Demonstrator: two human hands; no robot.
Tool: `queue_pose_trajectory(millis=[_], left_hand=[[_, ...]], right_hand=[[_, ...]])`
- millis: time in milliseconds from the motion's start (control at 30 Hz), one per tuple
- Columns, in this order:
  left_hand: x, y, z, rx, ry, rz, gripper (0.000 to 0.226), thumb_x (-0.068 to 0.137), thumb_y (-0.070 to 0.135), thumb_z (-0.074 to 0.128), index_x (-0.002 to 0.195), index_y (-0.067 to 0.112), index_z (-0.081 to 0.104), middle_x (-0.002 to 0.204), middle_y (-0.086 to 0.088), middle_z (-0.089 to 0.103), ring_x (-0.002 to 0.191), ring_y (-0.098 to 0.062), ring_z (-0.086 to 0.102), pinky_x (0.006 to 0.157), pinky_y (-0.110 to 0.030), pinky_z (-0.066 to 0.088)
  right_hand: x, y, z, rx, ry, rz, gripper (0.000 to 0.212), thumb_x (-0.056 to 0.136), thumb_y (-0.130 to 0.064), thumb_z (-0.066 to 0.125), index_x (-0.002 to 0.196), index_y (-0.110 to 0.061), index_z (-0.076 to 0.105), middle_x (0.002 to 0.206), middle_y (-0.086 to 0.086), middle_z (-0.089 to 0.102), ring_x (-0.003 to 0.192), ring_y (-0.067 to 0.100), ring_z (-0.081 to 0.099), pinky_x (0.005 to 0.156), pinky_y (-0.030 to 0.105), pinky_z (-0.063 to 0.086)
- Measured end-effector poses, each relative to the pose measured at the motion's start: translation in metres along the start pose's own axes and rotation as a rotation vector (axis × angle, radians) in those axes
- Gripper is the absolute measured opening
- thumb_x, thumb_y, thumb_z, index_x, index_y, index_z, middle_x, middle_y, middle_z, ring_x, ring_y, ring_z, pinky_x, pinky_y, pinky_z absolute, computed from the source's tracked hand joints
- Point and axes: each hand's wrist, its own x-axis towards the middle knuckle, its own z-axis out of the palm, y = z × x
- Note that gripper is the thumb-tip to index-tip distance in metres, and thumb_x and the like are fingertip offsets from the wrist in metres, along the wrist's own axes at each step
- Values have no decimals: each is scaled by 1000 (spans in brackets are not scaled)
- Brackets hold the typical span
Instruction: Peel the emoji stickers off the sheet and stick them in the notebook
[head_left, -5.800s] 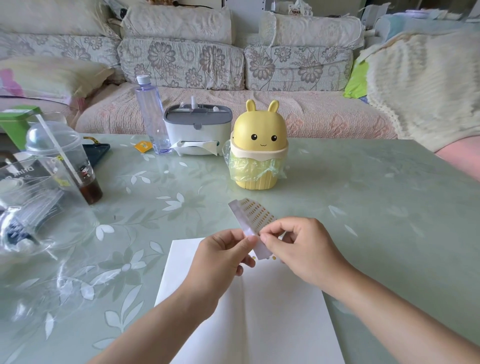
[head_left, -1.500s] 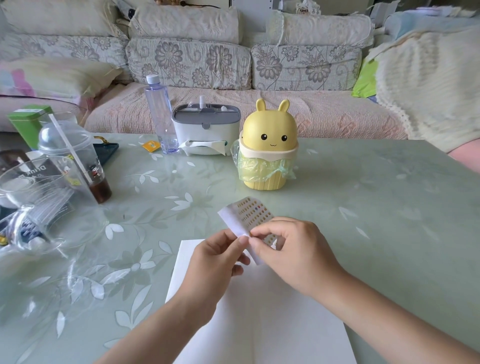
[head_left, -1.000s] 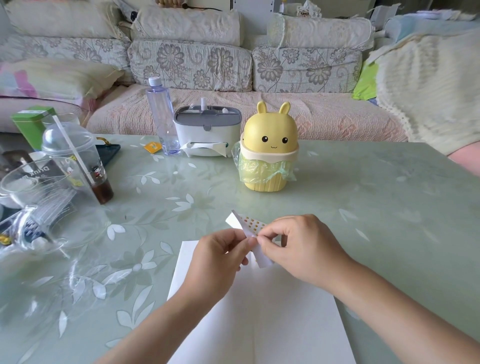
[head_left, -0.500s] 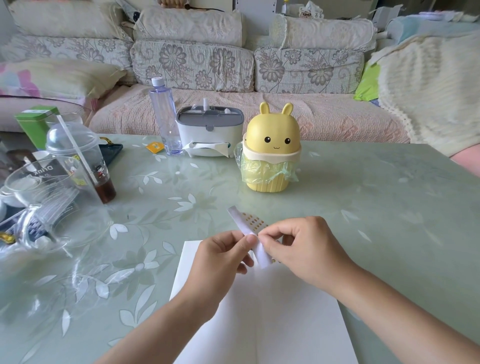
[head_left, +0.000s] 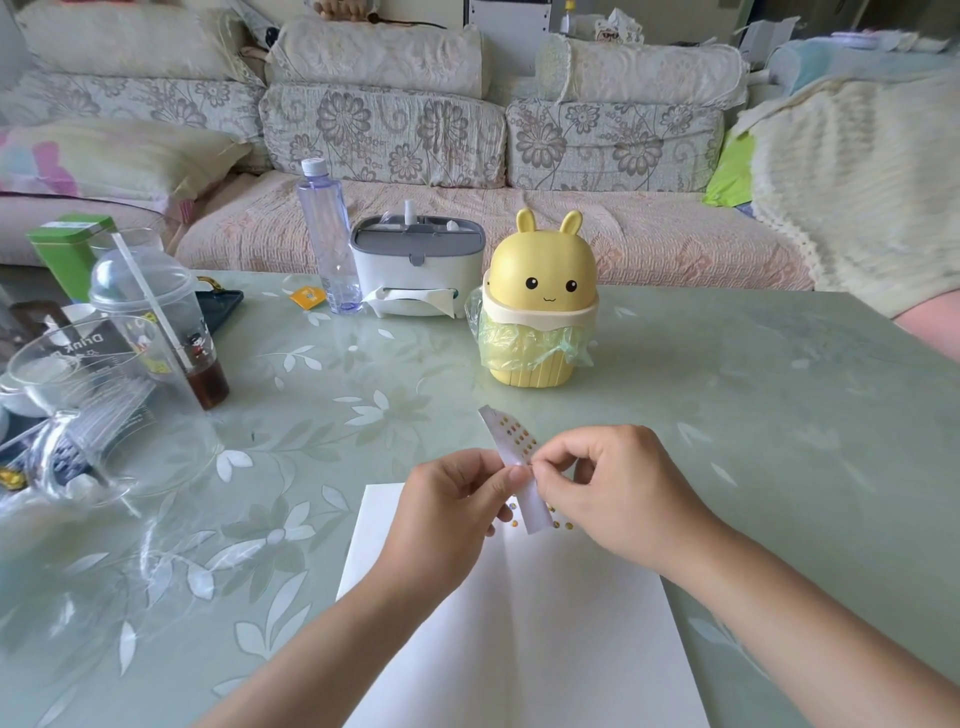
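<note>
Far left on the pale green, leaf-patterned glass table (head_left: 779, 395): a green rectangular tin (head_left: 70, 249), upright, behind a clear domed plastic cup (head_left: 156, 322) with a white straw (head_left: 150, 301) and a little dark drink at the bottom. In front of the cup, crumpled clear plastic packaging (head_left: 78, 410).

Further right, toward the back edge: a tall clear lilac-tinted water bottle (head_left: 327, 239), a small orange packet (head_left: 307, 297) flat just beside its base, a white tissue box (head_left: 415, 270) with a grey lid, then a yellow rabbit-eared desktop bin (head_left: 537, 291) lined with a pale green bag (head_left: 506, 343).

Nearer, in the middle: left hand (head_left: 447, 514), thumb and forefinger pinched on the white backing of the narrow emoji sticker sheet (head_left: 511, 447), other fingers curled under. Sheet held in the air over the top edge of the open white notebook (head_left: 545, 623), bent, rows of tiny yellow faces on its upper end.

Right hand (head_left: 618, 493) just beside, fingertips against the left's, thumb and forefinger closed at the sheet's right edge; on a sticker or on backing, impossible to tell.

Notebook flat on the table beneath both forearms, a few tiny yellow stickers (head_left: 513, 507) near the top of its page.
</note>
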Motion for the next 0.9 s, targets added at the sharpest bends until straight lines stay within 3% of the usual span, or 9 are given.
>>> queue_pose_trajectory(millis=[233,333,433,567,667,800,900], left_hand=[[-3,-3,-2,-64,-4,-31,20,97,18,65,78,13,71,62,8,65,61,-7,59,58,-19,47],[-3,-5,-4,-63,0,-37,19,97,18,65,80,13,72,63,8,66,62,-8,60,58,-19,47],[-3,-8,-8,-52,18,-40,19,97,18,65,79,13,70,63,8,64,62,-8,60,58,-20,48],[-5,-12,-13,-44,35,-62,21,96,19,67,76,14,68,62,6,63,59,-8,59,57,-20,47],[-6,-17,-18,-1,47,-114,24,96,22,66,72,17,66,60,8,62,56,-8,55,56,-20,45],[-6,-25,-27,236,65,-200,24,93,34,63,80,15,66,74,-2,70,58,-11,56,61,-29,44],[-12,-25,-35,552,223,-125,23,92,46,59,93,24,52,81,10,60,70,-3,54,57,-23,36]], right_hand=[[2,-2,5,293,-44,113,11,87,-23,75,76,-23,77,64,-4,69,49,9,57,53,22,47],[2,-6,7,319,-63,106,9,85,-24,79,77,-24,78,64,-5,69,48,4,55,51,16,44],[5,-5,9,327,-58,114,15,90,-19,74,76,-24,78,66,-3,70,49,9,58,52,20,46],[8,-8,16,340,-96,173,14,92,-18,71,79,-15,76,60,-7,66,50,9,57,51,16,45],[11,-11,24,410,-163,263,16,94,-16,68,81,-9,74,70,-2,68,51,11,53,49,16,43],[14,-10,39,318,-217,351,18,91,-16,67,75,-10,72,64,-6,64,49,9,51,47,16,40],[13,-9,51,-32,-244,191,15,87,-31,65,74,-24,71,66,-15,66,60,4,58,61,25,48]])
